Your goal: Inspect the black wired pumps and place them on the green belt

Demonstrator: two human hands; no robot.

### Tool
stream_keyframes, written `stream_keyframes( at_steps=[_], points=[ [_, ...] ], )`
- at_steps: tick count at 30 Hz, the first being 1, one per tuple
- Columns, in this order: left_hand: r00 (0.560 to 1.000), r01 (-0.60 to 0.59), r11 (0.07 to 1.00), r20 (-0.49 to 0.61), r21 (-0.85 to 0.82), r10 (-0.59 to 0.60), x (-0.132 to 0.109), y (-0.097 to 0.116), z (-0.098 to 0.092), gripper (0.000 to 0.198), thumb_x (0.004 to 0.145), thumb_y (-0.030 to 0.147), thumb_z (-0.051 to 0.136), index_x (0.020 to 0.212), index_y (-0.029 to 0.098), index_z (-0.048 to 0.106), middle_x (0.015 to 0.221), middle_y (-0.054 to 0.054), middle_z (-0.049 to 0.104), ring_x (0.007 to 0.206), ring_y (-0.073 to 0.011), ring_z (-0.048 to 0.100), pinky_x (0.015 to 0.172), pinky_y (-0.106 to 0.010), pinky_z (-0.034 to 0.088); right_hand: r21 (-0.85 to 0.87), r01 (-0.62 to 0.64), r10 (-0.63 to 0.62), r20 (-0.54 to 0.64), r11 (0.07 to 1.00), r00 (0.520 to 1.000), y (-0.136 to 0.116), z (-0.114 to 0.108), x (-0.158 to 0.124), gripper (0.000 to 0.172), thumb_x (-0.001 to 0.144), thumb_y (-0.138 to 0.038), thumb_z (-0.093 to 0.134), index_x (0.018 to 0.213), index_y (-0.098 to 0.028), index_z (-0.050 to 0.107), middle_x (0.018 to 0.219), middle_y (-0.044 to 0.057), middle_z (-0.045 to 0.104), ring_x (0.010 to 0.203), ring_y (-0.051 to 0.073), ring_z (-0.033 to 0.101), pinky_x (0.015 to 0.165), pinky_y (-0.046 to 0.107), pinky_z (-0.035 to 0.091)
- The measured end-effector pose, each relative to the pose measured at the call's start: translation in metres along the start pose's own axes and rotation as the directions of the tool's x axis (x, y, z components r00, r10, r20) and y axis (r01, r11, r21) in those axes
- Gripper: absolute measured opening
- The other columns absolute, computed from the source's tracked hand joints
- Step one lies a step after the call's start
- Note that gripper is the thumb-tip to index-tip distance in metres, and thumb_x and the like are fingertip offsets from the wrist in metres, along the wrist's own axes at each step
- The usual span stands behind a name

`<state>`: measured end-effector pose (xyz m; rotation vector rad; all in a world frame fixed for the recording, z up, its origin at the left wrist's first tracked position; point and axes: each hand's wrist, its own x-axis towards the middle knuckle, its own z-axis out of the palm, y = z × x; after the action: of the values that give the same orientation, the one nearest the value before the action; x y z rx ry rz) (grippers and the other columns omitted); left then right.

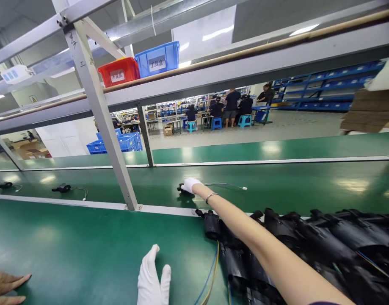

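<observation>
While the right arm reaches far out over the green table (86,237), its right hand (191,184), in a white glove, is to the right of the slanted grey post (114,156). The fingers of that hand point left and curl down around a small black part (186,193), and a thin wire (226,184) with a white tip sticks out to the right. A bracelet (211,197) goes around the wrist. The left hand (151,277), in a white glove too, is below the post and a bit to its right. It is wide open with nothing in it, its fingers up and its thumb apart. A bare hand (8,288) of another person lies far below and left of the post. Up high, just right of the post, a red bin (124,70) has a label that reads 不良品. Touching it, farther right of the post, a blue bin (161,57) says 工具盒. I cannot see inside either one. Blue crates (131,142) sit behind the post, and I cannot tell what they hold. To the right and below the post, many black housings (324,237) lie in a heap.
</observation>
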<state>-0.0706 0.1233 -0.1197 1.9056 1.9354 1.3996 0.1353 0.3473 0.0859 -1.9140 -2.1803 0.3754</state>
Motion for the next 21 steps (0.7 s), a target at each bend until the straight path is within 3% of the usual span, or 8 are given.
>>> stream_keyframes(
  at_steps=[6,12,16,21],
  points=[
    [0.999,-0.047,0.992,0.012,-0.121,0.048,0.002,0.003,-0.010,0.045,0.096,0.040,0.042,0.133,0.016,0.049,0.128,-0.016,0.063,0.118,-0.0277,0.061,0.105,-0.051,0.046,-0.259,0.082,-0.025,0.219,0.962,0.975,0.012,-0.001,-0.004,0.031,0.099,-0.038,0.061,0.119,-0.014,0.064,0.121,0.010,0.065,0.106,0.024,0.064,0.092,0.045,0.053],
    [0.989,0.125,0.933,0.123,-0.336,-0.088,0.009,0.015,-0.023,0.048,0.090,0.048,0.049,0.127,0.017,0.053,0.125,-0.015,0.064,0.116,-0.0294,0.061,0.108,-0.056,0.042,-0.398,0.243,-0.089,0.368,0.884,0.926,0.026,0.019,-0.069,0.027,0.097,-0.037,0.064,0.111,-0.014,0.066,0.111,0.008,0.068,0.098,0.022,0.067,0.087,0.043,0.056],
    [0.976,0.217,0.866,0.112,-0.451,-0.187,0.010,0.029,-0.038,0.055,0.088,0.057,0.048,0.124,0.016,0.051,0.123,-0.018,0.063,0.115,-0.0302,0.062,0.109,-0.057,0.040,-0.447,0.281,-0.164,0.283,0.849,0.945,0.026,0.029,-0.102,0.025,0.098,-0.034,0.064,0.111,-0.013,0.066,0.110,0.007,0.068,0.096,0.021,0.067,0.086,0.042,0.056],
    [0.961,0.272,0.796,0.115,-0.541,-0.250,0.025,0.055,-0.062,0.051,0.088,0.061,0.051,0.118,0.020,0.053,0.122,-0.014,0.063,0.116,-0.0280,0.061,0.111,-0.052,0.039,-0.453,0.309,-0.326,0.043,0.836,0.945,0.017,-0.001,-0.130,0.026,0.102,-0.035,0.056,0.113,-0.013,0.064,0.110,0.008,0.068,0.096,0.021,0.067,0.085,0.040,0.056]
  ],
)
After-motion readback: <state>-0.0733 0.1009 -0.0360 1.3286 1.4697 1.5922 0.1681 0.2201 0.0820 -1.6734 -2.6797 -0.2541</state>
